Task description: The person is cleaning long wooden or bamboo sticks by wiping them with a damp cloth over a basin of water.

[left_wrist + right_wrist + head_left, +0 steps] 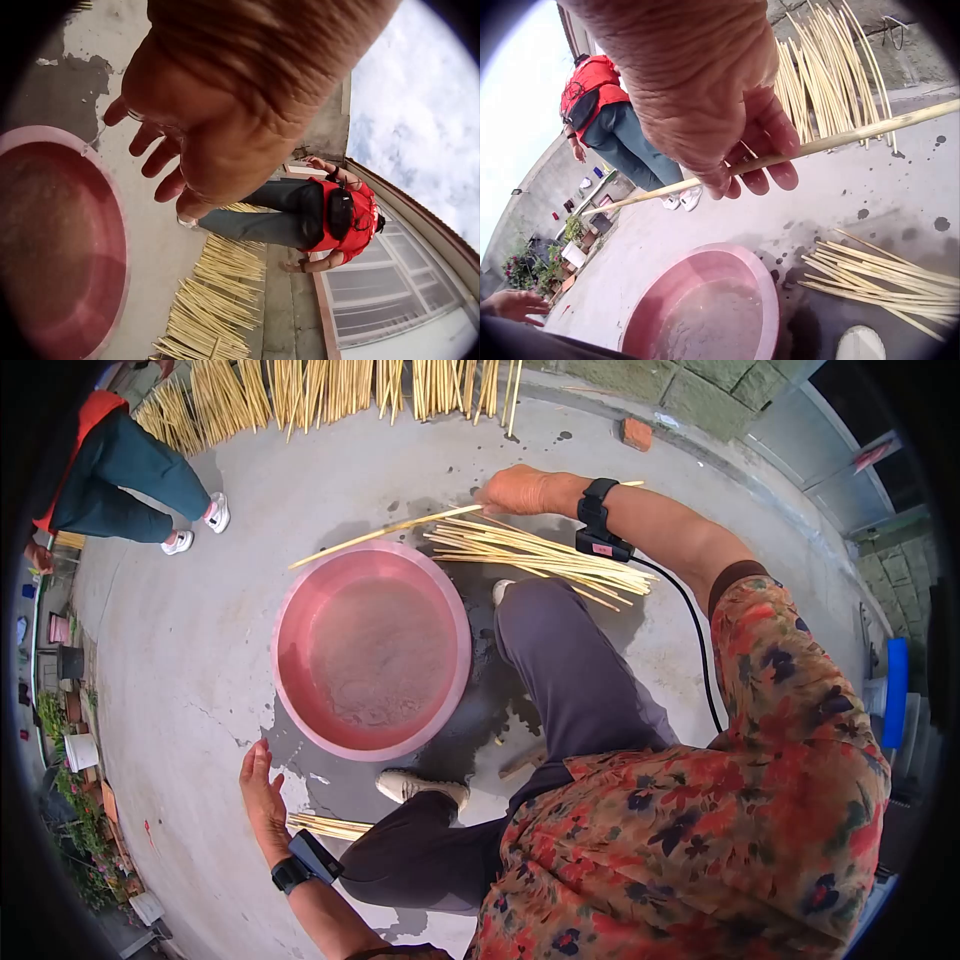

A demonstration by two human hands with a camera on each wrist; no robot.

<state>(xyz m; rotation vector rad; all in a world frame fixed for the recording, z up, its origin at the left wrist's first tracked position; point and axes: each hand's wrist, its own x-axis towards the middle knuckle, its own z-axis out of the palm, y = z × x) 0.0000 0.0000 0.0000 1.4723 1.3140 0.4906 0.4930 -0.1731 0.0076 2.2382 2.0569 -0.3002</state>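
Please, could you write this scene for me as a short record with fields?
Hands: right hand grips a long, thin, pale-yellow wooden stick; left hand is open, holding nothing
Container: round pink plastic basin
Contents: murky, greyish water
Near supply: loose pile of pale-yellow wooden sticks, on the ground beside the basin
Far supply: row of pale-yellow stick bunches, propped along the wall
Bystander: person in red top and dark teal trousers, standing
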